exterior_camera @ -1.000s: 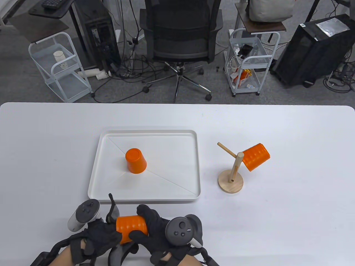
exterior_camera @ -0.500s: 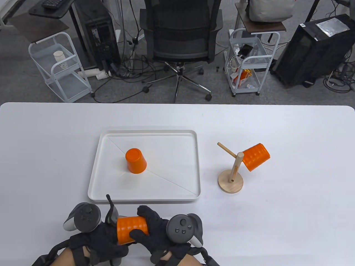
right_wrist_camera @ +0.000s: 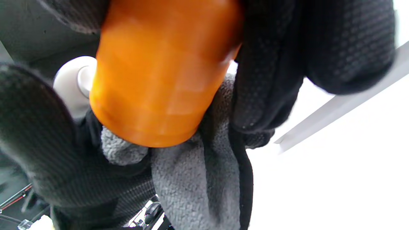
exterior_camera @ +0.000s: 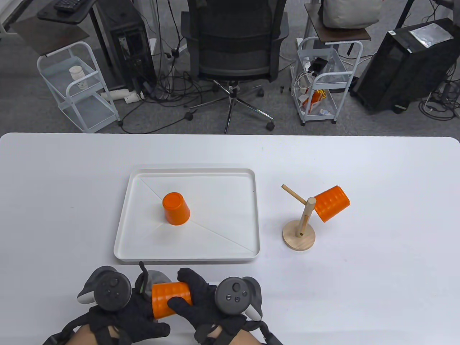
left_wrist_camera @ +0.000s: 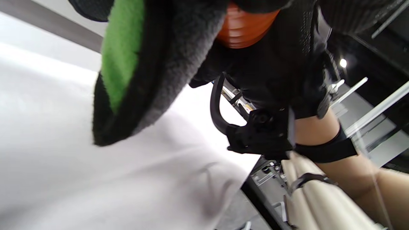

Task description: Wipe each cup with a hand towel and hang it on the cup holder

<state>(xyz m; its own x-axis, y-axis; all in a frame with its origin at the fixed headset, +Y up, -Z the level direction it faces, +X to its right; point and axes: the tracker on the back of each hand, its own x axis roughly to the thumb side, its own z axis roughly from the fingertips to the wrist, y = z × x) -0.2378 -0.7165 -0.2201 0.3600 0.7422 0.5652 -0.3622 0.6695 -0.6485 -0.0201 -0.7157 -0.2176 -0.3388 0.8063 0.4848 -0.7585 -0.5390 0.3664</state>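
Observation:
My right hand (exterior_camera: 187, 293) grips an orange ribbed cup (exterior_camera: 169, 297) lying sideways just above the table's near edge, fingers and thumb curled round its body (right_wrist_camera: 159, 73). My left hand (exterior_camera: 140, 312) holds a grey hand towel (exterior_camera: 152, 277) with a green patch (left_wrist_camera: 121, 54) against the cup's open end; the towel is stuffed at the rim (right_wrist_camera: 191, 172). A second orange cup (exterior_camera: 175, 208) stands upside down in the white tray (exterior_camera: 248, 215). A third orange cup (exterior_camera: 330, 203) hangs on a peg of the wooden cup holder (exterior_camera: 301, 230).
The holder's left peg (exterior_camera: 293, 193) is bare. The tray sits just beyond my hands. Past the table's far edge stand an office chair (exterior_camera: 233, 46), two white carts and computer towers on the floor.
My left hand has turned and shifted left at the cup's mouth, and more grey towel now shows above the cup. The right hand and cup have stayed nearly in place.

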